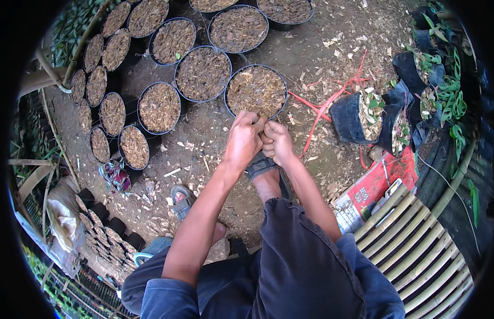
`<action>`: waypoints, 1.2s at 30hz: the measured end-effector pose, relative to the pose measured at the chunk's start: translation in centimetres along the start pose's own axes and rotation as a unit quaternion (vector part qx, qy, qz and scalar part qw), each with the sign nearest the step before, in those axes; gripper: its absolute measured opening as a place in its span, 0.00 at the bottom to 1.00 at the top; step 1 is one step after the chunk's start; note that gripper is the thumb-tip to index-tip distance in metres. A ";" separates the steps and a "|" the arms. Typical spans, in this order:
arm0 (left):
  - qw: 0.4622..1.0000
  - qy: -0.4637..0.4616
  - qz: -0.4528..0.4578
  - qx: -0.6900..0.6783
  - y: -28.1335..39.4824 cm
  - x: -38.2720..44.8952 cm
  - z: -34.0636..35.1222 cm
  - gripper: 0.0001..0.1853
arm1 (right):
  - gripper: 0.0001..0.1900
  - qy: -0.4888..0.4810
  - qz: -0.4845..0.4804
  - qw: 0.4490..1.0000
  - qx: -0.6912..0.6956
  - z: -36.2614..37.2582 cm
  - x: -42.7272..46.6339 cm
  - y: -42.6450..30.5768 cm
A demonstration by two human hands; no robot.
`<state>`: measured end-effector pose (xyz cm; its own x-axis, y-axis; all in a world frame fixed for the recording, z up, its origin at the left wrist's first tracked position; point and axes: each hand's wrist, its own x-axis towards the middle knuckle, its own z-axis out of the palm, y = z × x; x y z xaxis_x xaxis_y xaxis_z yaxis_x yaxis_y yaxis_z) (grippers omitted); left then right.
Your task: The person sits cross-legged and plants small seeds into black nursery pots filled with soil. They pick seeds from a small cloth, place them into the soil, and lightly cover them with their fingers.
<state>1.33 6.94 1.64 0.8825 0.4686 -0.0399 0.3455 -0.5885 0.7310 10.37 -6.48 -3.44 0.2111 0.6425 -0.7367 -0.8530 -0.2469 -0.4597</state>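
My left hand (243,135) and my right hand (278,142) meet at the near rim of a round black pot (256,91) filled with soil and wood shavings. The fingers of both are curled together. Whatever lies between the fingertips is hidden or too small to make out. Directly below the hands is my sandalled foot (266,175). Red plastic twine (325,107) trails over the ground from the right side of this pot.
More filled pots (203,73) stand in rows ahead and to the left. Black polybags (352,117) with plants and wood chips lean at the right. Near my right side are a bamboo slat bench (414,243) and a red printed sack (374,183). A purple-leaved plant (117,175) sits left.
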 end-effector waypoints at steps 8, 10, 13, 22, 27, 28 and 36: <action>1.000 0.017 0.010 0.007 0.0 -0.2 0.1 0.25 | 0.09 0.047 -0.095 0.987 -0.119 0.2 0.0 0.2; 1.000 0.014 0.010 0.000 -0.2 0.0 0.3 0.25 | 0.09 -0.035 0.022 0.998 0.044 -0.8 0.3 -0.1; 1.000 0.018 0.007 -0.016 -0.6 -0.2 0.4 0.24 | 0.10 -0.106 0.067 0.983 0.136 -1.7 0.7 -0.5; 0.991 0.126 0.022 -0.024 -0.2 -1.9 0.6 0.18 | 0.14 0.091 -0.146 0.954 -0.247 1.3 -1.4 0.5; 0.993 0.113 0.024 -0.008 -0.8 -1.5 0.0 0.15 | 0.11 0.198 -0.188 0.869 -0.412 3.1 -2.0 0.3; 0.994 0.109 0.022 -0.005 -0.8 -1.4 -0.1 0.15 | 0.11 0.217 -0.188 0.877 -0.386 3.7 -1.9 0.6; 0.995 0.095 -0.008 -0.004 -0.8 -1.1 -0.1 0.15 | 0.09 0.005 -0.023 0.997 0.073 1.2 -0.5 0.9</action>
<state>0.03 7.00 1.19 0.8003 0.5944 0.0786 0.3554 -0.5758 0.7363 8.90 -6.16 -2.88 0.2559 0.6429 -0.7220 -0.9025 -0.1089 -0.4168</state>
